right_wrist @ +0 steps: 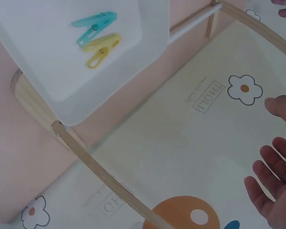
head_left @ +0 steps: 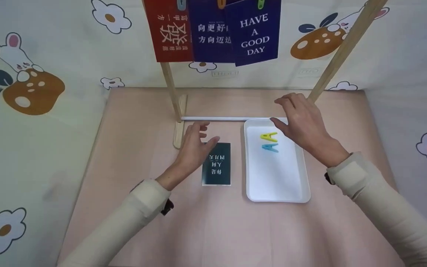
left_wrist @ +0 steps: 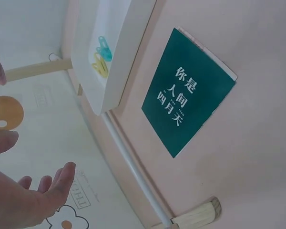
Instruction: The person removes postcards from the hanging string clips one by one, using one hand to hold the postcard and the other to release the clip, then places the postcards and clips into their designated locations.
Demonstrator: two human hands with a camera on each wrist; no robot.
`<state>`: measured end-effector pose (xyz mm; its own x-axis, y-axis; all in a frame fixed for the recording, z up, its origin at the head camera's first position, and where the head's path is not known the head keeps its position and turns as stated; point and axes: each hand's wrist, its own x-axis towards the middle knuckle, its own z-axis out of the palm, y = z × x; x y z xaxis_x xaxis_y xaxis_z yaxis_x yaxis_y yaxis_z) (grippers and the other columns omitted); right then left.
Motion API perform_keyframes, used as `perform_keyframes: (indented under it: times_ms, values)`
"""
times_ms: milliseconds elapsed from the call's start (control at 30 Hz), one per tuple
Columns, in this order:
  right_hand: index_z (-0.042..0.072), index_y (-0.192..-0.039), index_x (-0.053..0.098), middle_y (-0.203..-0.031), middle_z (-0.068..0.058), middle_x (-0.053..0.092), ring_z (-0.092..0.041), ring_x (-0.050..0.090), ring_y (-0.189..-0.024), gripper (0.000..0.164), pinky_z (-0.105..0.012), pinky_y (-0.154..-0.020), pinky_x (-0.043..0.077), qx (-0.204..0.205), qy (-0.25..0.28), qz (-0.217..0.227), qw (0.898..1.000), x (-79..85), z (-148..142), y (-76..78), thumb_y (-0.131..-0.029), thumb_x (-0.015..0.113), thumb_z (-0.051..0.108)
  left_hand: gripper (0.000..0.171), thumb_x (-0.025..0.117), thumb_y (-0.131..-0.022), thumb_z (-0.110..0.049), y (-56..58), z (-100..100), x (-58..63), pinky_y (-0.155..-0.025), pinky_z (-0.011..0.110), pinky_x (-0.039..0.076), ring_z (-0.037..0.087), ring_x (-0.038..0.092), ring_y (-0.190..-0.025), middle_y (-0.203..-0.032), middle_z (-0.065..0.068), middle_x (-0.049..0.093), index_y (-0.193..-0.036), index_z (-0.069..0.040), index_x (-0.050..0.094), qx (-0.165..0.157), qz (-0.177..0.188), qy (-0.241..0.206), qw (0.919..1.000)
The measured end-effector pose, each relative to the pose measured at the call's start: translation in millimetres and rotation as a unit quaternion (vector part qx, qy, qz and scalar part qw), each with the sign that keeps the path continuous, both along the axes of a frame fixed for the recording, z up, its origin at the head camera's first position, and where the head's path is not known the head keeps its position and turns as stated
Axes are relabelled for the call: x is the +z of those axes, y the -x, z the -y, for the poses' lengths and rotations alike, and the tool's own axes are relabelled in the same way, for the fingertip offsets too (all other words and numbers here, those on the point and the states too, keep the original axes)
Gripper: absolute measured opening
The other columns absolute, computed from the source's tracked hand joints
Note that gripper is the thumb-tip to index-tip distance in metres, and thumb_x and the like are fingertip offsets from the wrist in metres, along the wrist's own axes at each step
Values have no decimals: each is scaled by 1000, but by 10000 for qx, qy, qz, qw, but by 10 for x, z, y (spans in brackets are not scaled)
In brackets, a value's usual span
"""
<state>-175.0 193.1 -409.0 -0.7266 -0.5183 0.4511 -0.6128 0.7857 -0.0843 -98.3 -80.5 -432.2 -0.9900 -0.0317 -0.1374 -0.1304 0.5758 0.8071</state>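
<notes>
My left hand (head_left: pixel 194 145) hovers above the far edge of a dark green card (head_left: pixel 217 168) with white characters, its fingers relaxed and holding nothing. Over the far right corner of a white tray (head_left: pixel 278 185) is my right hand (head_left: pixel 304 120), thumb and fingers apart, also holding nothing. Inside the tray lie a yellow clothespin (head_left: pixel 269 137) and a blue clothespin (head_left: pixel 270 147). A red card (head_left: pixel 172 40), a blue card (head_left: pixel 211 48) and a "HAVE A GOOD DAY" card (head_left: pixel 255 37) hang at the top of the head view, each with a clothespin at its upper edge.
A wooden stand has a left post (head_left: pixel 171 91) and a right post (head_left: pixel 347 48), joined low down by a white rod (head_left: pixel 213 118). The tray's far end adjoins that rod. A patterned backdrop (head_left: pixel 143 48) borders the pink tabletop (head_left: pixel 206 230).
</notes>
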Motion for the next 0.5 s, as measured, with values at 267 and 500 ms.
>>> perform_keyframes:
  times_ms: [267, 500]
  values:
    - [2, -118, 53, -112, -14, 56, -29, 52, -101, 49, -37, -71, 46, 167, 204, -416, 9988, 277, 77, 35, -79, 71, 24, 54, 67, -83, -23, 36, 12, 198, -90, 27, 51, 17, 53, -109, -123, 9, 45, -129, -9, 42, 65, -646, -452, 9969]
    - [1, -124, 48, -118, -15, 53, -29, 50, -106, 51, -35, -71, 42, 360, 200, -867, 9954, 532, 134, 80, -83, 65, 27, 52, 68, -83, -21, 118, -36, 381, -90, 24, 51, 15, 54, -109, -124, 6, 46, -128, -10, 43, 139, -1052, -927, 9900]
